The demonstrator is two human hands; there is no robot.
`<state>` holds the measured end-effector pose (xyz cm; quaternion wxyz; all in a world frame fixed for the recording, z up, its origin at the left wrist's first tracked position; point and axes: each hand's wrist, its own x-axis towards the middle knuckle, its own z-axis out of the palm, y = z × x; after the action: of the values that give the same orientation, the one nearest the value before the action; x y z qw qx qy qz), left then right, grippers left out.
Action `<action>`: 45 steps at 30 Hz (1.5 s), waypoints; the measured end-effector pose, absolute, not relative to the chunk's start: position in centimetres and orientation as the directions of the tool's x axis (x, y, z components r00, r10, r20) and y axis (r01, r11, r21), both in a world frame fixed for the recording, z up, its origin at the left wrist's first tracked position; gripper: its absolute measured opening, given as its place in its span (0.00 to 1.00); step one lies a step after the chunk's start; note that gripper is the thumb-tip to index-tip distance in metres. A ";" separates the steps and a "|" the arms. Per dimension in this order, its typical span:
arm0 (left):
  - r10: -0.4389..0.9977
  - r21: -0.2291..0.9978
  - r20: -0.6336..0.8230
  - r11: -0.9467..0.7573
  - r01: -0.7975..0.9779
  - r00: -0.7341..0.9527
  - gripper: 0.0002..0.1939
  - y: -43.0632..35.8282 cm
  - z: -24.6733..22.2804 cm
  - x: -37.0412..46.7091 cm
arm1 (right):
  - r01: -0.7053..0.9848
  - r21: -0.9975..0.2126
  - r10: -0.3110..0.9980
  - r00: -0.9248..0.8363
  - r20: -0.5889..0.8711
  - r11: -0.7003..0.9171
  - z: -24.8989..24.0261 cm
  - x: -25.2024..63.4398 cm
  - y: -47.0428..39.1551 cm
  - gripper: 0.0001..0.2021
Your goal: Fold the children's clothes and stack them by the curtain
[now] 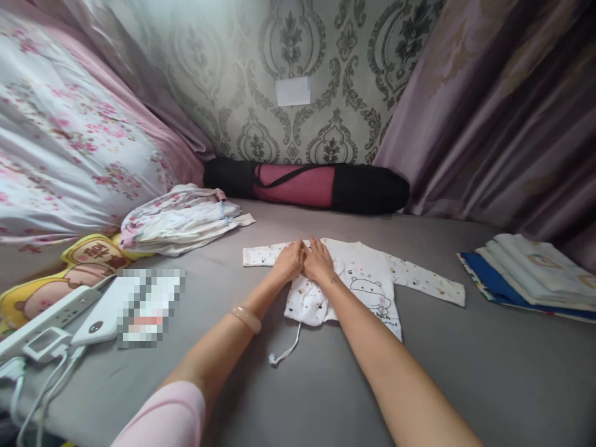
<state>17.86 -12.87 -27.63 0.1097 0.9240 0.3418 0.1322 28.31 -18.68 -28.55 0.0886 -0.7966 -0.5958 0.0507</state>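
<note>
A small white baby shirt (349,254) lies spread on the grey sheet, its two patterned sleeves stretched out left and right. A cartoon animal is printed on its front, and a speckled panel covers the shirt's left part. From the lower edge of that panel a thin white tie string (292,349) trails onto the sheet. My left hand (289,261) lies on the shirt near the left sleeve, its fingers laid on the cloth. Close beside it, my right hand (318,261) rests flat on the panel with fingers stretched forward. The cloth under both palms is hidden.
Folded cloths (535,267) are stacked at the right. Crumpled clothes (181,217) lie back left, near a yellow cartoon cushion (88,267). A power strip (60,316) with cables and a white power bank (100,313) are at left. A black-and-pink long bag (298,185) lies along the wall.
</note>
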 end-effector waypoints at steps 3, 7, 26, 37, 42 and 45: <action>0.687 0.330 0.106 -0.706 0.627 0.719 0.26 -13.1 -29.0 17.2 | 0.941 -0.201 0.957 0.286 0.038 -0.273 -28.5 28.3 -18.7 0.26; 0.713 0.233 0.035 -0.687 0.688 0.700 0.29 -12.0 -29.2 14.1 | 0.935 -0.219 0.952 0.299 0.067 -0.278 -28.7 28.3 -18.5 0.26; 0.858 0.220 0.053 -0.510 0.832 0.512 0.29 -8.4 -27.1 7.5 | 0.800 -0.548 0.958 0.285 -0.008 -0.243 -26.0 29.8 -18.6 0.27; 0.548 0.544 -0.098 -0.669 0.506 0.831 0.07 -21.5 -21.7 15.6 | 0.698 -0.655 0.956 0.180 -0.230 -0.289 -22.2 32.6 -30.0 0.09; 0.680 0.386 -0.172 -0.620 0.683 0.713 0.09 -23.7 -23.2 17.5 | 0.838 -0.435 0.929 0.206 -0.307 -0.330 -22.4 30.6 -32.4 0.11; 0.704 0.330 -0.153 -0.625 0.708 0.693 0.16 -24.0 -23.8 17.3 | 0.873 -0.361 0.930 0.230 -0.286 -0.327 -22.1 29.5 -33.0 0.15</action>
<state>17.31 -23.97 -23.76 0.1849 0.9013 0.3917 -0.0046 29.53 -32.96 -22.05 0.0621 -0.7818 -0.5767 0.2289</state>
